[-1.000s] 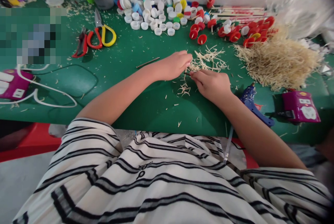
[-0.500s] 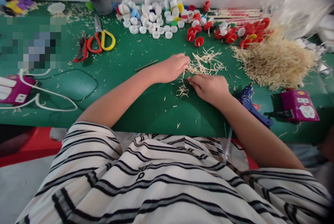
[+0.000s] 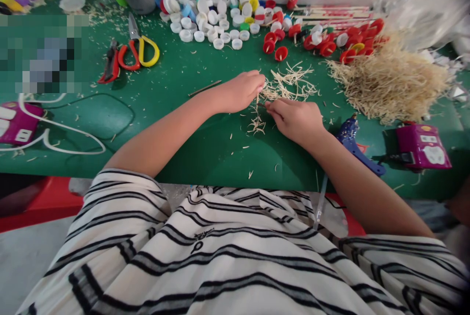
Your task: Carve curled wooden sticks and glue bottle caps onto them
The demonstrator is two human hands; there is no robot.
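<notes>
My left hand [image 3: 245,90] is closed in a pinch over the green table, with a pale, thin wood-like strip [image 3: 256,99] coming down from its fingertips. Just right of it, my right hand [image 3: 296,118] grips a thin dark sliver [image 3: 261,105], perhaps a small blade; most of it is hidden by the fingers. The sliver's tip reaches the strip, and I cannot tell whether they touch. Below the fingertips lies a small tuft of pale shavings [image 3: 257,125]. A looser heap of curled strips [image 3: 293,82] spreads behind the right hand.
Bottle caps [image 3: 209,18] and red caps on sticks [image 3: 323,45] line the back. A big shavings pile [image 3: 392,84], blue glue gun [image 3: 354,146] and purple power socket [image 3: 422,146] are at right. Scissors [image 3: 139,50], pliers [image 3: 109,64] and a white cable [image 3: 69,131] lie left.
The camera view has shifted slightly. My right hand and the dark sliver have moved a little away from me; my left hand stays almost in place, still pinching.
</notes>
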